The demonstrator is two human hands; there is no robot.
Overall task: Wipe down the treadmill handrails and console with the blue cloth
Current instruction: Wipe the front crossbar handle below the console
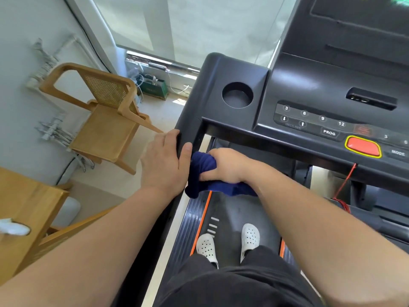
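The black treadmill console (309,85) fills the upper right, with a round cup holder (237,95), numbered buttons and a red stop button (363,147). Its left handrail (188,129) runs down toward me. My left hand (163,165) grips this handrail, thumb on the inner side. Just to its right, my right hand (225,166) is closed on a bunched dark blue cloth (201,171), which presses against the inner face of the left handrail. Part of the cloth hangs below my wrist.
I stand on the treadmill belt (234,209) in white clogs (250,237). A red safety cord (344,185) hangs under the console. A wooden chair (106,120) and a wooden table (28,209) stand to the left, near a window with a blind.
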